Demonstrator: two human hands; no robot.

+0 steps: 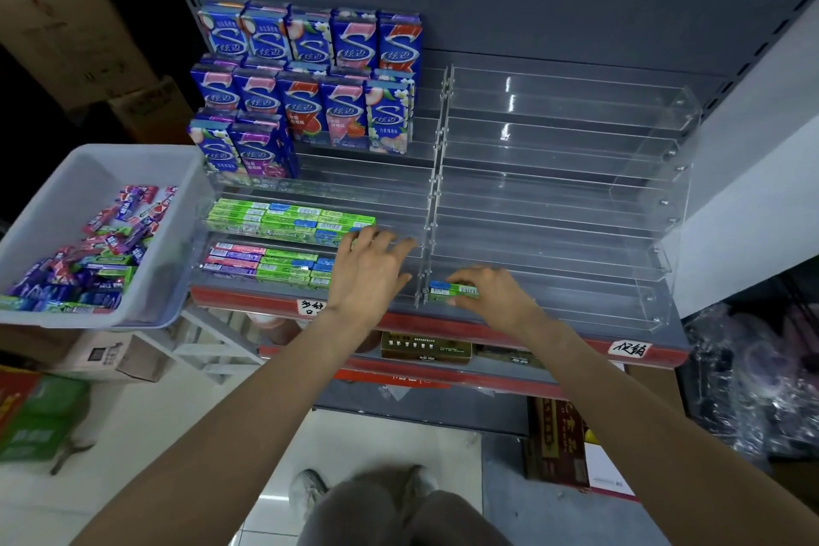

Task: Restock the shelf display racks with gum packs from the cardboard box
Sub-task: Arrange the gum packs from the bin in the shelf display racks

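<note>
From the head view, our right hand (492,293) pinches a green gum pack (454,291) at the left end of the clear rack's (576,208) bottom row, about 5 o'clock from the middle. We'd slide it flush against the divider (436,191) and keep it flat. Our left hand (370,268), fingers spread, rests on the green packs (288,219) at 7 o'clock. The tub (53,199) at 9 o'clock holds loose mixed packs; the right-side rows look bare otherwise.
</note>
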